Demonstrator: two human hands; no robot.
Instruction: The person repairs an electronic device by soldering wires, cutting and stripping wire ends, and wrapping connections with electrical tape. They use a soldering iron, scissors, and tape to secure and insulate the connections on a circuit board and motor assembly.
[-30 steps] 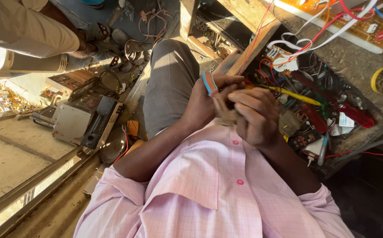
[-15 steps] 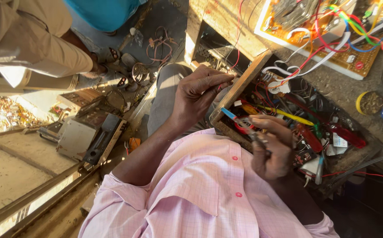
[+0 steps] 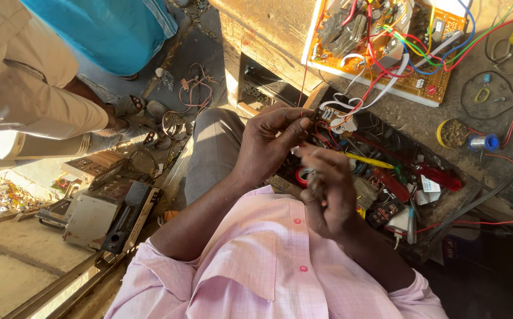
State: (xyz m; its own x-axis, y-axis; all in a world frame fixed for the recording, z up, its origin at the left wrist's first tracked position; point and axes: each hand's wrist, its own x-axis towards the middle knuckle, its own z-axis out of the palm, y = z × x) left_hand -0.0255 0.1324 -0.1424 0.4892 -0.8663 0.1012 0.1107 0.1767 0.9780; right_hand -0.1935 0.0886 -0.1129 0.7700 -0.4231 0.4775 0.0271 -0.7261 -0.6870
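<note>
Fingers of the left hand (image 3: pixel 268 147) pinch a small dark part (image 3: pixel 317 113), apparently a connector. Right hand (image 3: pixel 327 192) curls loosely, blurred, grasp uncertain; beyond it lies a glossy yellow rod-shaped tool (image 3: pixel 370 160).

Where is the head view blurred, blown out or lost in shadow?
Head view: hard sunlight bleaches the light trousers at left; the right hand is motion-smeared, the left hand sharper; the lower right corner sinks into deep shadow; the orange circuit board stays crisp.

Glossy plastic screwdriver handle (image 3: pixel 440 175); matt orange circuit board (image 3: pixel 422 88); rough wood bench (image 3: pixel 268 29).
</note>
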